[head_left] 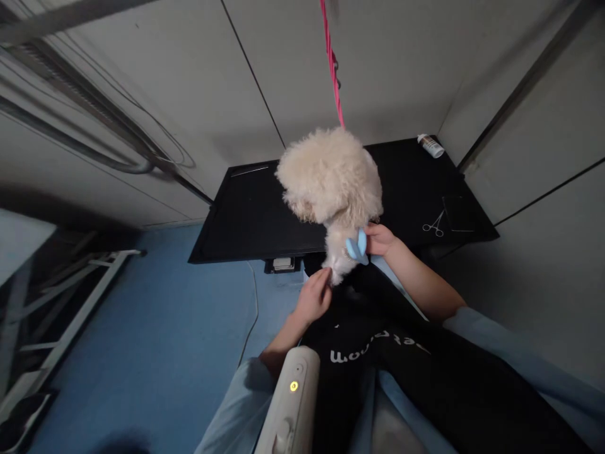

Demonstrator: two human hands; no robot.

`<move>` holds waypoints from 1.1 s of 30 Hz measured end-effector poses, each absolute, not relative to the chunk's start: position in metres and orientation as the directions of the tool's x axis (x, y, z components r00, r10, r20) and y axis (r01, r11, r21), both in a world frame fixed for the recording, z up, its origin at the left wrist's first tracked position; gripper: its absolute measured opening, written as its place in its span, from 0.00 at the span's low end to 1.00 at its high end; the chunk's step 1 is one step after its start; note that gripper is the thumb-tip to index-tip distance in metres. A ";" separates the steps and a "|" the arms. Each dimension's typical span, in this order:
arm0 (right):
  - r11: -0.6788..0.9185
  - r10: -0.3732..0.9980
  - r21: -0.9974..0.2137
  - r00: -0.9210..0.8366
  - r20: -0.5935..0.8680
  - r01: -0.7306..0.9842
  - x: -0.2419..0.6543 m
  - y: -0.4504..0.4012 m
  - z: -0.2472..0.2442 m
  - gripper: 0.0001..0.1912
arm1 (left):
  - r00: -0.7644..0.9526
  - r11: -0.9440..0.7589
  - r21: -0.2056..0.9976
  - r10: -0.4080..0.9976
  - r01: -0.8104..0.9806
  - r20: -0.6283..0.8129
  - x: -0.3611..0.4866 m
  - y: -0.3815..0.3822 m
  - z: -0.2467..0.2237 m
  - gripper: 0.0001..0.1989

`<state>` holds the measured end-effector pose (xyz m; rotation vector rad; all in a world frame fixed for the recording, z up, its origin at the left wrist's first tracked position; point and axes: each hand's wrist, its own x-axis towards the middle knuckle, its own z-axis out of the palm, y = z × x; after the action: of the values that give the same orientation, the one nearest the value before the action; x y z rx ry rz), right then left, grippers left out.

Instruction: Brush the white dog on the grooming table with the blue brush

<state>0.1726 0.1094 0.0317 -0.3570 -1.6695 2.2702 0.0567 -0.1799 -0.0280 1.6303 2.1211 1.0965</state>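
Observation:
A cream, curly-coated dog (328, 176) is on the black grooming table (246, 214), with one foreleg (336, 249) stretched out over the near edge. My left hand (316, 296) pinches the end of that leg, at the paw. In my right hand (379, 239) is a light blue slicker brush (358, 246), its bristles against the fur of the same leg. My right fingers are partly hidden behind the brush. The dog's other legs cannot be made out.
A pink leash (332, 69) runs up from behind the dog. Scissor-like clamps (435, 225) and a white bottle (430, 145) lie on the table's right; a thin metal comb-like strip (249, 171) lies back left. Close below me is a white device (293, 397) with a yellow light.

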 end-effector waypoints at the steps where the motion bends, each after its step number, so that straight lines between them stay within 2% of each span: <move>1: -0.360 0.350 -0.931 -0.934 -0.073 -0.062 0.171 0.109 0.035 0.18 | -0.312 0.091 0.665 0.924 0.741 0.222 0.062 -0.176 -0.024 0.29; 3: -0.508 0.282 -0.861 -0.948 -0.149 -0.016 0.167 0.106 0.039 0.15 | -0.301 0.116 0.647 0.936 0.753 0.183 0.069 -0.164 -0.018 0.36; 5: -0.568 0.275 -0.823 -0.947 -0.167 -0.019 0.160 0.098 0.043 0.12 | -0.370 0.192 0.657 0.918 0.729 0.142 0.068 -0.148 -0.015 0.40; 8: -0.568 0.312 -0.821 -0.937 -0.154 -0.054 0.151 0.085 0.045 0.12 | -0.470 0.343 0.703 0.883 0.623 -0.015 0.062 -0.128 -0.014 0.35; 11: -0.480 0.370 -0.874 -0.920 -0.128 -0.071 0.154 0.082 0.046 0.16 | -0.438 0.413 0.750 0.880 0.516 -0.183 0.055 -0.126 -0.005 0.27; 13: -0.343 0.476 -0.933 -0.876 -0.075 -0.107 0.167 0.083 0.046 0.20 | -0.379 0.408 0.795 0.893 0.448 -0.244 0.053 -0.132 0.007 0.21; 16: -0.058 0.708 -0.975 -0.697 0.112 -0.216 0.200 0.070 0.043 0.22 | -0.237 0.333 0.892 0.934 0.305 -0.268 0.051 -0.145 0.028 0.17; 18: 0.052 0.706 -0.963 -0.672 0.222 -0.264 0.220 0.049 0.041 0.22 | -0.125 0.289 0.938 0.955 0.193 -0.269 0.050 -0.151 0.040 0.14; 21: 0.056 0.555 -0.957 -0.788 0.267 -0.285 0.236 0.017 0.041 0.23 | 0.021 0.325 0.942 0.945 0.080 -0.328 0.048 -0.159 0.051 0.13; 22: 0.058 0.580 -0.955 -0.769 0.270 -0.292 0.237 0.011 0.041 0.23 | 0.055 0.353 0.933 0.933 0.067 -0.356 0.047 -0.162 0.053 0.15; 24: 0.104 0.717 -0.944 -0.633 0.290 -0.313 0.238 0.005 0.043 0.22 | 0.094 0.398 0.915 0.911 0.061 -0.403 0.046 -0.167 0.058 0.18; 26: 0.142 0.742 -0.930 -0.585 0.326 -0.339 0.237 0.002 0.044 0.22 | 0.121 0.423 0.904 0.896 0.063 -0.428 0.047 -0.170 0.063 0.21; 29: 0.108 0.582 -0.918 -0.724 0.370 -0.382 0.235 -0.004 0.044 0.23 | 0.123 0.439 0.895 0.886 0.082 -0.447 0.047 -0.173 0.073 0.24; 30: 0.100 0.587 -0.915 -0.719 0.372 -0.391 0.234 -0.006 0.044 0.23 | 0.106 0.444 0.891 0.886 0.093 -0.452 0.047 -0.173 0.075 0.24; 33: 0.183 0.761 -0.902 -0.524 0.382 -0.392 0.231 -0.011 0.044 0.21 | 0.071 0.464 0.882 0.880 0.089 -0.470 0.047 -0.173 0.081 0.26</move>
<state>0.2315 -0.0111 0.0436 -0.3698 -1.5065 1.5264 0.0475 -0.1730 0.0810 0.9330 1.3842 0.7477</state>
